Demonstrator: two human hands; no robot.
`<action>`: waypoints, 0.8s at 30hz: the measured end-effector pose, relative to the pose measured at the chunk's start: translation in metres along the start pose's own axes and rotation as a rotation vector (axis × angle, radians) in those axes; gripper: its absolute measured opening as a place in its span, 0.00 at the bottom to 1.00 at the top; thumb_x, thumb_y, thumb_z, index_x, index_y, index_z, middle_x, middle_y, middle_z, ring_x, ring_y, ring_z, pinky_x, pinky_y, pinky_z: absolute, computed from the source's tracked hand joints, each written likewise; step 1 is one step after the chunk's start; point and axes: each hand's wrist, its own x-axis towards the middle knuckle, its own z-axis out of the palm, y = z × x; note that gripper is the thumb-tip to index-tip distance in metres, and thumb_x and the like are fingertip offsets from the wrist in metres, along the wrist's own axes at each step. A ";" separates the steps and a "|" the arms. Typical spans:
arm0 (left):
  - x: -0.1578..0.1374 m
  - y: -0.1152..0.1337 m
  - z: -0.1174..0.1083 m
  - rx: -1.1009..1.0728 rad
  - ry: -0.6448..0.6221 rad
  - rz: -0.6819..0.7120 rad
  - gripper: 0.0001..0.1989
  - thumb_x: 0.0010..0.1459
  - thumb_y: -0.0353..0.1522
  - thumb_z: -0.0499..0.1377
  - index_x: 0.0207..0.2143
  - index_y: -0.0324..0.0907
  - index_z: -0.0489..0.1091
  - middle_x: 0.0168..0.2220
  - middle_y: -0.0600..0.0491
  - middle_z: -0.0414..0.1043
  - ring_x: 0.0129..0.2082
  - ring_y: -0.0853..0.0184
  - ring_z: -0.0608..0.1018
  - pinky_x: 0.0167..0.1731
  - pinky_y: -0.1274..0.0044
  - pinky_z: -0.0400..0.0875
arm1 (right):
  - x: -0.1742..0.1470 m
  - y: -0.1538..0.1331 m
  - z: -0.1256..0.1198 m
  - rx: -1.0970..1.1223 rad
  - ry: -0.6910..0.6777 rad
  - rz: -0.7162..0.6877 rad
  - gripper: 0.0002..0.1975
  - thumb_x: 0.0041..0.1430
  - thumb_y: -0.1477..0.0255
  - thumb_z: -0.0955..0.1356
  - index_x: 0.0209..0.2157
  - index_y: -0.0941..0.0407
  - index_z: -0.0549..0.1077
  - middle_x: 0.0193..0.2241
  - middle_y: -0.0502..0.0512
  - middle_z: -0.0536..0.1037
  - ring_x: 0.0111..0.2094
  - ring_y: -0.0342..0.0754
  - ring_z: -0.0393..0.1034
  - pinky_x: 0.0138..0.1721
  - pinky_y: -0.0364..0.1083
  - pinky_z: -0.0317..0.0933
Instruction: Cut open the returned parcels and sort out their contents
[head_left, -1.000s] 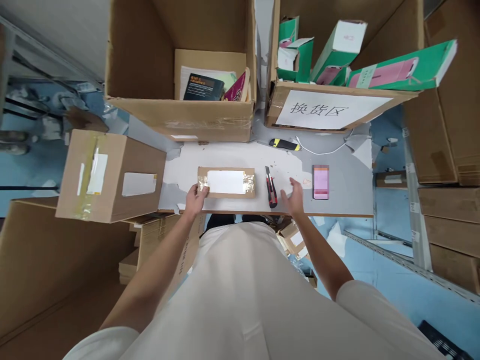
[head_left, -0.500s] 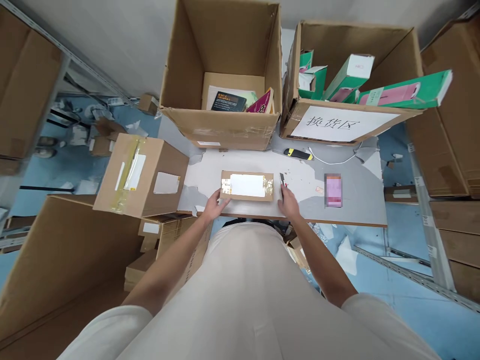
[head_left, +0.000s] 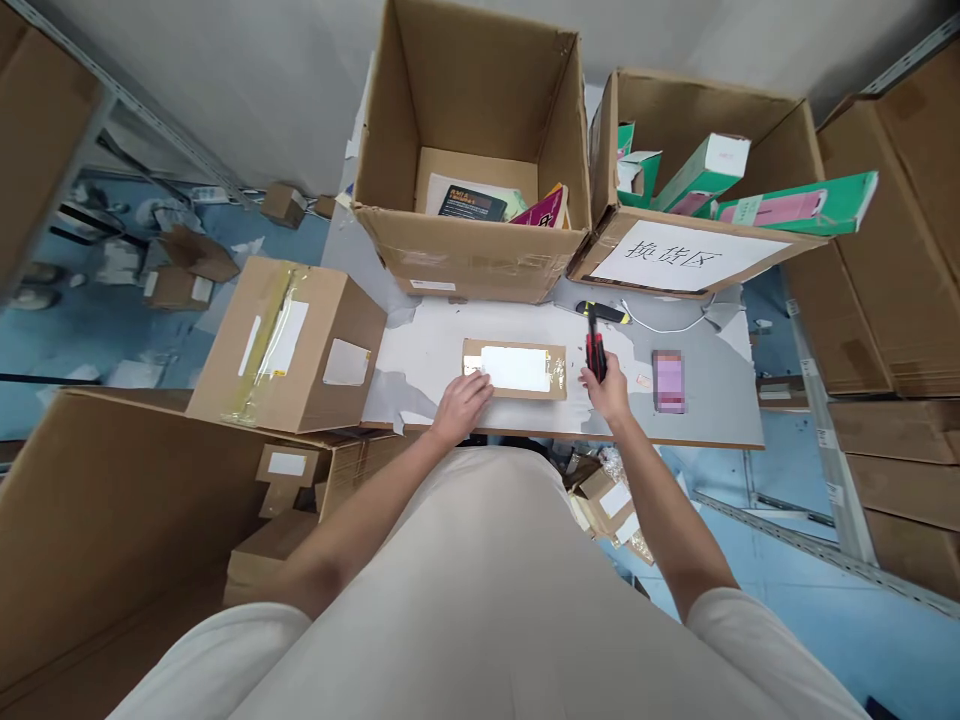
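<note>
A small cardboard parcel (head_left: 525, 370) with a white label and clear tape at its ends lies flat near the front edge of the table. My left hand (head_left: 463, 405) rests on its left end, fingers stretched out over the cardboard and label edge. To the parcel's right, my right hand (head_left: 609, 390) is closed around a red and black utility knife (head_left: 595, 352), which points away from me. The knife is apart from the parcel. Beyond it lies a second, yellow and black utility knife (head_left: 604, 313).
A large open carton (head_left: 472, 260) with books stands at the back, beside another carton (head_left: 600, 240) of green boxes. A taped carton (head_left: 300, 350) sits at the left. A pixelated pink item (head_left: 669, 381) and a white cable (head_left: 667, 329) lie on the table (head_left: 712, 420).
My left hand has moved from the parcel's near left corner onto its top. My right hand has lifted the red and black utility knife and turned it outward. The view has shifted slightly.
</note>
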 end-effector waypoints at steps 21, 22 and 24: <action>-0.004 -0.010 0.015 -0.205 -0.118 -0.034 0.21 0.63 0.24 0.45 0.53 0.43 0.69 0.54 0.44 0.71 0.60 0.62 0.67 0.59 0.60 0.62 | -0.001 -0.135 -0.001 -1.004 -0.463 -0.611 0.35 0.65 0.78 0.53 0.67 0.39 0.35 0.44 0.61 0.74 0.36 0.51 0.75 0.34 0.45 0.60; -0.005 -0.010 0.015 -0.218 -0.121 -0.037 0.21 0.63 0.24 0.45 0.53 0.42 0.69 0.54 0.44 0.71 0.60 0.62 0.67 0.59 0.60 0.62 | -0.001 -0.134 0.001 -1.004 -0.460 -0.603 0.35 0.64 0.79 0.53 0.66 0.39 0.34 0.44 0.61 0.74 0.36 0.51 0.75 0.34 0.45 0.60; -0.005 -0.012 0.016 -0.228 -0.127 -0.039 0.21 0.63 0.24 0.45 0.52 0.42 0.69 0.54 0.45 0.72 0.60 0.63 0.68 0.59 0.61 0.63 | -0.001 -0.134 0.004 -1.001 -0.450 -0.592 0.35 0.65 0.78 0.53 0.66 0.39 0.34 0.44 0.62 0.73 0.36 0.51 0.75 0.34 0.45 0.60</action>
